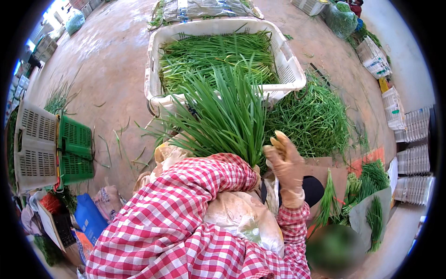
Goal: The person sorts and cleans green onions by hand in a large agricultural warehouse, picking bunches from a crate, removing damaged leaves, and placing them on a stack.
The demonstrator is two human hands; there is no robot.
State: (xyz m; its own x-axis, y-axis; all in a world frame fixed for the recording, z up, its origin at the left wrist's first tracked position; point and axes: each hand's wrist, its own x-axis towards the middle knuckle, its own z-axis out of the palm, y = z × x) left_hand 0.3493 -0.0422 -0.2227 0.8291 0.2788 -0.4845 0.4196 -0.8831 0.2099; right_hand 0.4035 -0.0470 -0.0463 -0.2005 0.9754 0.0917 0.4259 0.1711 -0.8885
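Observation:
A thick bunch of long, flat green leaves, like garlic chives (227, 111), fans out in front of me. Its lower end meets the cuff of my left arm, which reaches across in a red-and-white checked sleeve. That sleeve and the leaves hide my left hand, so its grip does not show. Just right of the bunch, my right hand (285, 169) is raised in a tan glove, fingers loosely bent and apart, with nothing visible in it. Beyond the bunch stands a white plastic crate (297, 74) filled with similar cut greens (218, 53).
Loose greens (311, 116) are heaped on the floor right of the crate. Tied bundles (371, 181) lie at the lower right. On the left stand a white crate (37, 144) and a green crate (76, 149). Another covered crate (204, 9) is at the back.

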